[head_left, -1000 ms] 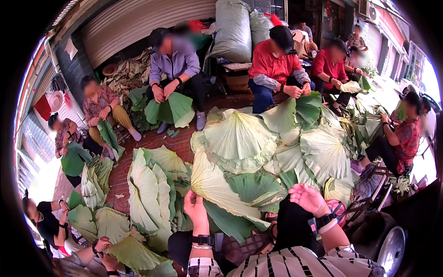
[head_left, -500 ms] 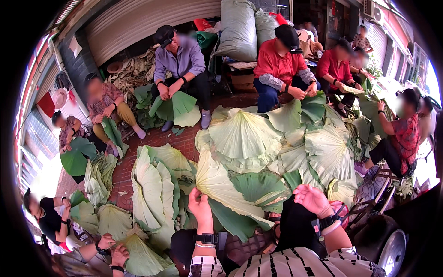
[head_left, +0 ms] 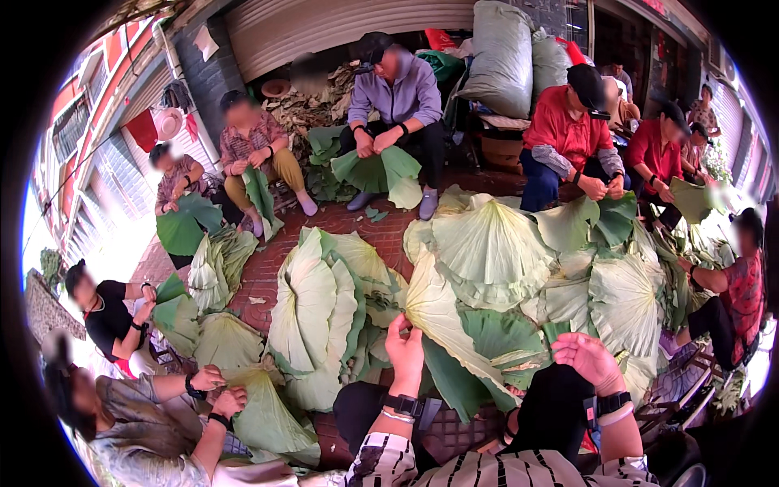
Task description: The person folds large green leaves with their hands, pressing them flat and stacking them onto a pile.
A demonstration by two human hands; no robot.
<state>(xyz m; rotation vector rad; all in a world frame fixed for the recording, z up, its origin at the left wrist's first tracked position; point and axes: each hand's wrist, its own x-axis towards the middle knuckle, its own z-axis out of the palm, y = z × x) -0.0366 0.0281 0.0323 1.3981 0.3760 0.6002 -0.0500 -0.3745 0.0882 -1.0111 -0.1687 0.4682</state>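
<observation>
My left hand (head_left: 403, 351) pinches the edge of a large lotus leaf (head_left: 445, 318), whose pale, ribbed underside faces up. The leaf slopes from my fingertips down to the right over my lap, with a darker green leaf (head_left: 456, 381) under it. My right hand (head_left: 587, 359) hovers above my right knee, fingers loosely stretched toward the left and nothing visible in them. It is apart from the held leaf. Close beyond it lie more overlapping leaves (head_left: 503, 334).
A broad pile of lotus leaves (head_left: 491, 247) covers the ground ahead, and a folded stack (head_left: 304, 312) stands left of it. Several seated people handle leaves around me; one person's hands (head_left: 221, 390) are at near left. Large sacks (head_left: 498, 61) stand behind. Red paving (head_left: 349, 221) shows between.
The view has turned left, so the scene sits farther right. My left hand still pinches the leaf. My right hand's fingers have lowered from upraised to pointing left.
</observation>
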